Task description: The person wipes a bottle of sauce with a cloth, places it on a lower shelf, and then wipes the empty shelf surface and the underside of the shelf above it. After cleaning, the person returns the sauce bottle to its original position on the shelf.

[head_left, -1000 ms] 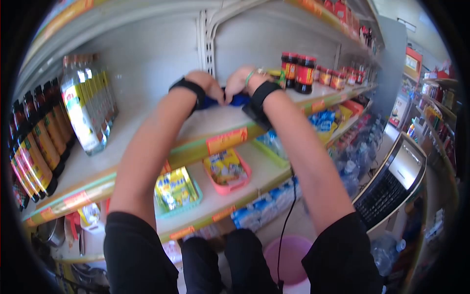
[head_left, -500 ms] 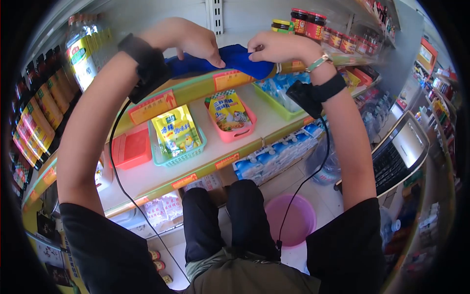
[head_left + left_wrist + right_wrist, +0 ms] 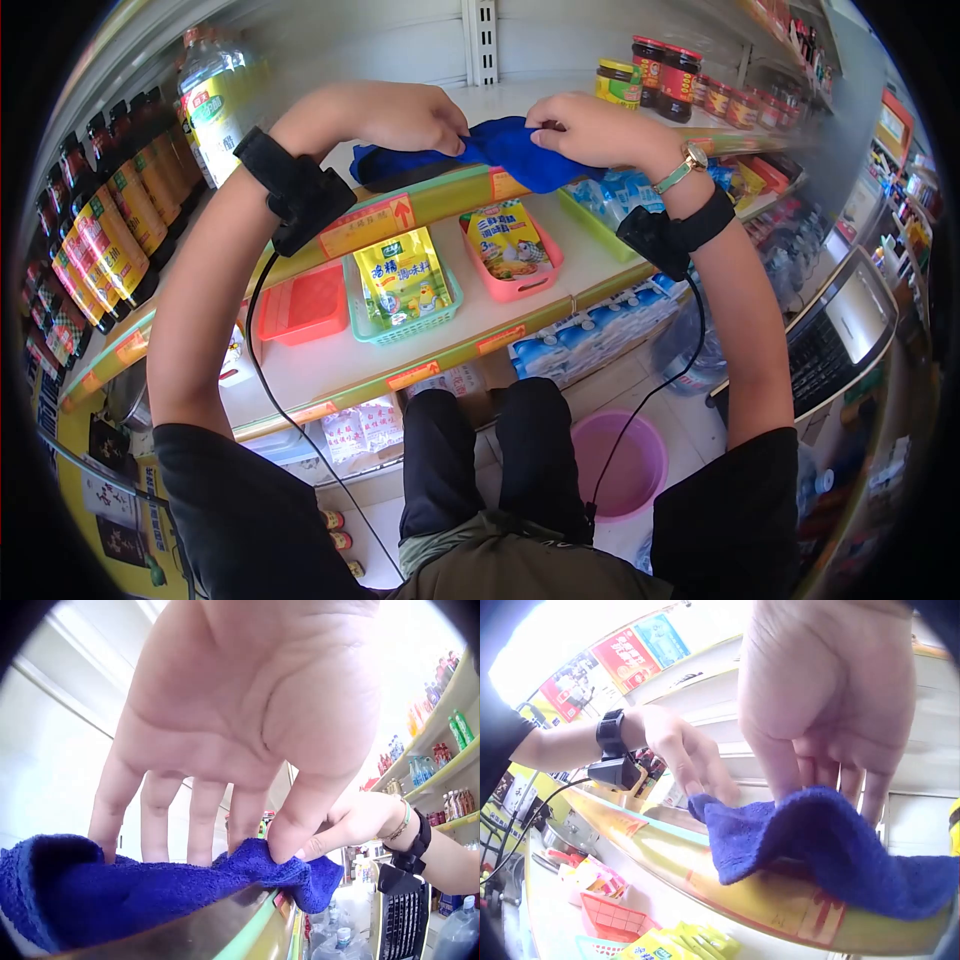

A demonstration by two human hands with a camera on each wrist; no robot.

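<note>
A blue cloth (image 3: 510, 150) lies bunched along the front edge of the shelf (image 3: 440, 215), draping over the lip. My left hand (image 3: 400, 118) pinches it near the middle between thumb and forefinger. In the left wrist view, the other fingers of that hand reach down to the cloth (image 3: 150, 892). Close to its right end, my right hand (image 3: 590, 130) grips the cloth with thumb and fingers. The right wrist view shows a raised fold of cloth (image 3: 840, 847) under the right palm. Both wrists wear black straps with cameras.
Right of the hands stand a yellow-lidded jar (image 3: 618, 85) and red-lidded jars (image 3: 680, 80). Clear bottles (image 3: 215, 115) and dark bottles (image 3: 110, 240) line the left. Below are a pink basket (image 3: 523, 288) and a green basket (image 3: 410, 330) with seasoning packets. A pink basin (image 3: 620, 470) sits on the floor.
Both hands have come from deeper on the shelf to its front edge with the cloth, which now spreads wider into view. The head view has tilted down, then shifted slightly left.
</note>
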